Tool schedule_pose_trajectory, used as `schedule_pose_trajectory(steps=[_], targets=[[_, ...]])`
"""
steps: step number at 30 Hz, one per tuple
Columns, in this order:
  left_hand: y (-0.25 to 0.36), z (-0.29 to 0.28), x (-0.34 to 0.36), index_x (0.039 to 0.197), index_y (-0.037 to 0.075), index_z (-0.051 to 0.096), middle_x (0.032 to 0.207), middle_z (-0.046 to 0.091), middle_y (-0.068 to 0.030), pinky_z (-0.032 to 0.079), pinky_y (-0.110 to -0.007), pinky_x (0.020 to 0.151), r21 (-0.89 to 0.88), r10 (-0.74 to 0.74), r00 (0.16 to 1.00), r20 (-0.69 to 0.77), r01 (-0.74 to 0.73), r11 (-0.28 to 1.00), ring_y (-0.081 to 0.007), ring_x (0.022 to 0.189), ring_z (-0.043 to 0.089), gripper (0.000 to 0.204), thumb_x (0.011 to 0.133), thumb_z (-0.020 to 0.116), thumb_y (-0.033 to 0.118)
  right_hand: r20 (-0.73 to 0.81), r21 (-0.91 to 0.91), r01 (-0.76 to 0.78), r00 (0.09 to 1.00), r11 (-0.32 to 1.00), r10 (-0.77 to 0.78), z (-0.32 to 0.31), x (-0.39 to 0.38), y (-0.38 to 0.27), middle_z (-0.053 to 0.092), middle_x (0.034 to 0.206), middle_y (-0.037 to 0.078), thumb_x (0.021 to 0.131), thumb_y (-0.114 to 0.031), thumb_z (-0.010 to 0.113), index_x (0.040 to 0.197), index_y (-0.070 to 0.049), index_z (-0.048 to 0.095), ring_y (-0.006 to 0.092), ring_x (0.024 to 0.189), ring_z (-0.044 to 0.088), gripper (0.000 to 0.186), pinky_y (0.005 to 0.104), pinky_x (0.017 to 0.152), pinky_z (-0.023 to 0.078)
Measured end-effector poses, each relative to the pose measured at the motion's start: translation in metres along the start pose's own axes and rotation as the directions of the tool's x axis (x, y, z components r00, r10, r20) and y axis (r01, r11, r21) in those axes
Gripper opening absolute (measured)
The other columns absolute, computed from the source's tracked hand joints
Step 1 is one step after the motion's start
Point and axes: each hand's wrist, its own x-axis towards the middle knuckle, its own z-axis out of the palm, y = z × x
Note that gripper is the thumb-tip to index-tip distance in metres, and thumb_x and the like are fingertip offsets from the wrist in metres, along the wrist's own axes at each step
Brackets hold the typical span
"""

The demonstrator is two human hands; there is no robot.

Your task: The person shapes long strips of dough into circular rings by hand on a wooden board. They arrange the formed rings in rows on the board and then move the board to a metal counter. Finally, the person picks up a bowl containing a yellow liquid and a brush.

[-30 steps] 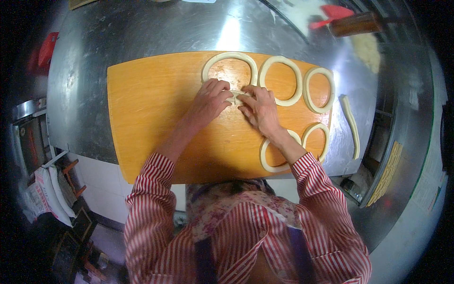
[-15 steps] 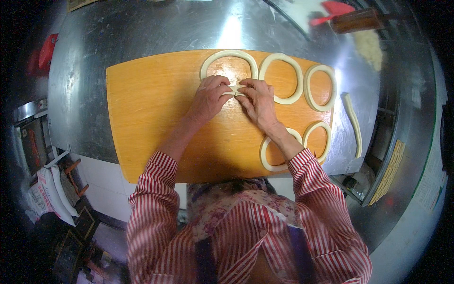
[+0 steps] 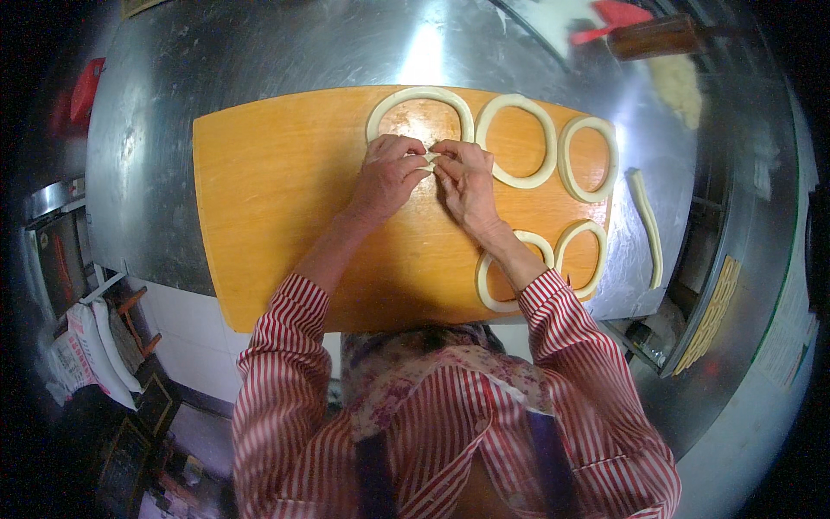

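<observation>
The left hand [image 3: 385, 180] and right hand [image 3: 468, 186] pinch the dough ring [image 3: 421, 92] near the board [image 3: 285, 216]'s far edge; four other rings [image 3: 552, 143] appear formed, one strip [image 3: 648, 225] by the counter [image 3: 156, 190]'s right edge unlooped.

Steel table [image 3: 285, 52], bright glare [image 3: 424, 56]; pale tiles [image 3: 194, 342] left.

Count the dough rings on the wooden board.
5: far-left ring, pinched by the left hand and right hand; far-middle ring; far-right ring; near-left ring and near-right ring, both partly hidden by the right arm.
</observation>
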Motion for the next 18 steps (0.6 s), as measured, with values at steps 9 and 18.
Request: schedule_pose_trajectory(steps=[9, 18], targets=[[-0.003, 0.002, -0.003, 0.096, 0.003, 0.070, 0.105, 0.065, -0.0085, 0.044, -0.044, 0.099, 0.043, 0.017, 0.999, 0.035, -0.018, 0.999, -0.0287, 0.107, 0.059, 0.020, 0.079, 0.075, 0.012, 0.074, -0.023, 0.142, 0.987, 0.990, -0.140, -0.012, -0.004, -0.003, 0.062, 0.119, 0.010, 0.073, -0.009, 0.077, 0.113, -0.003, 0.066, 0.0281, 0.110, 0.054, 0.041, 0.0424, 0.095, 0.037], [-0.004, -0.009, -0.004, 0.113, 0.004, 0.067, 0.116, 0.065, -0.0114, 0.035, -0.049, 0.115, -0.039, -0.084, 0.987, 0.137, 0.090, 0.995, -0.0351, 0.121, 0.054, 0.038, 0.077, 0.061, -0.007, -0.002, -0.008, 0.029, 1.000, 1.000, -0.029, -0.007, 0.000, -0.016, 0.064, 0.117, 0.007, 0.073, -0.008, 0.079, 0.092, -0.004, 0.071, 0.0268, 0.110, 0.056, 0.021, 0.0412, 0.094, 0.038]])
